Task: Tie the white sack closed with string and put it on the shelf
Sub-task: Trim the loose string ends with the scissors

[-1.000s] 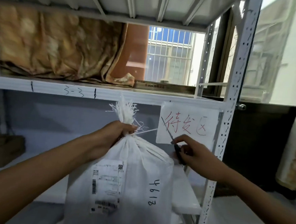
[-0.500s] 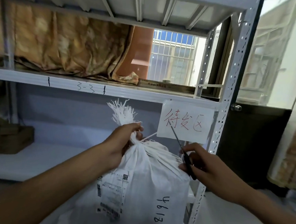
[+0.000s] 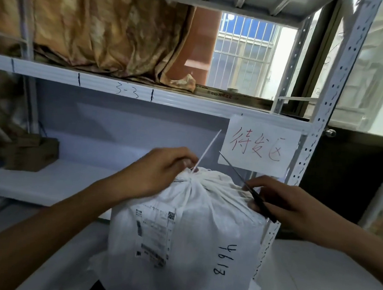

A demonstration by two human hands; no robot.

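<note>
While the white sack [image 3: 185,229] stands before the shelf [image 3: 49,181], the left hand [image 3: 159,172] pinches its tied neck and string [image 3: 206,151], probably steadying it; the right hand [image 3: 281,202] grips scissors [image 3: 248,188], likely for trimming.

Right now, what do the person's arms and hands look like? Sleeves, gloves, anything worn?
Both arms are bare for as far as the frame shows: no sleeves in view. The left hand and right hand are ungloved. No watch, ring, bracelet or other marking shows on either wrist or on the fingers that are visible. Both forearms are slim and enter from the bottom corners of the frame.
</note>
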